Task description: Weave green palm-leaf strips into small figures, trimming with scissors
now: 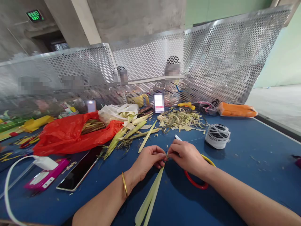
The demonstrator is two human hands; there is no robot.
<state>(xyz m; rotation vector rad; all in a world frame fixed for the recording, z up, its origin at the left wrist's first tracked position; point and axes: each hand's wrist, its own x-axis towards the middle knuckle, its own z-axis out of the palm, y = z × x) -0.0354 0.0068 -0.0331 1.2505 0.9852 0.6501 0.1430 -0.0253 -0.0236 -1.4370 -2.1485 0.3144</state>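
Observation:
My left hand (148,160) and my right hand (187,156) meet over the blue table (246,163), both pinched on the top end of a pale green leaf strip (150,197) that trails back toward me. A gold bangle sits on my left wrist. A thin white thread runs from my right hand toward a spool of white string (217,135). Scissors with red and yellow handles (197,183) lie under my right wrist.
A red plastic bag (68,133) with leaves, loose green leaves (131,130) and a heap of trimmings (181,119) lie beyond. A phone (78,172), a pink device (45,177) with a white cable, an orange package (236,110) and a perforated metal screen (211,69) surround them.

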